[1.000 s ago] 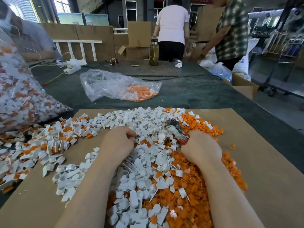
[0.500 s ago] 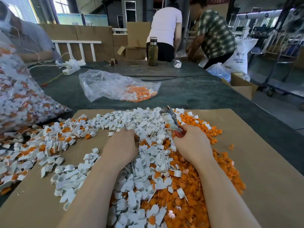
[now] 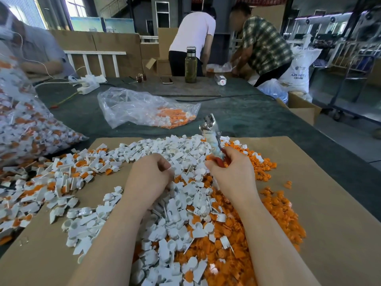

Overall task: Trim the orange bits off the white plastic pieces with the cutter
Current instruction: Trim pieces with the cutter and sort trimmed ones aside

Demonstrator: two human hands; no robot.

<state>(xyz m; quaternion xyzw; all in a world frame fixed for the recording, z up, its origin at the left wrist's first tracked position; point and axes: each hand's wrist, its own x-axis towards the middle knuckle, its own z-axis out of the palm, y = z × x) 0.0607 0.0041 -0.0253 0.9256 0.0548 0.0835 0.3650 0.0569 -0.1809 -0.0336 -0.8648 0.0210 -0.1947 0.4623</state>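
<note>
White plastic pieces (image 3: 181,205) and orange bits (image 3: 274,219) lie heaped on cardboard (image 3: 329,203) under both forearms. Left hand (image 3: 148,178) curls its fingers over the heap; what they hold is hidden. Right hand (image 3: 231,170) grips the cutter (image 3: 212,137), tip raised, before a plastic bag (image 3: 140,108).

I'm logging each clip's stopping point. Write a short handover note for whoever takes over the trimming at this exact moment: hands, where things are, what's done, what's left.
Right hand: grips the cutter by its red handles, tip pointing up and away over the pile.
Left hand: fingers curled at the white pieces; whether it pinches one cannot be told.
On the cardboard sheet: trimmed white pieces in the middle, cut-off orange bits heaped to the right, untrimmed pieces with orange still on to the left.
Clear bag of untrimmed pieces at far left; smaller bag with orange bits behind the sheet.
Done: a large share trimmed.
Left: the left pile and the full bag.
</note>
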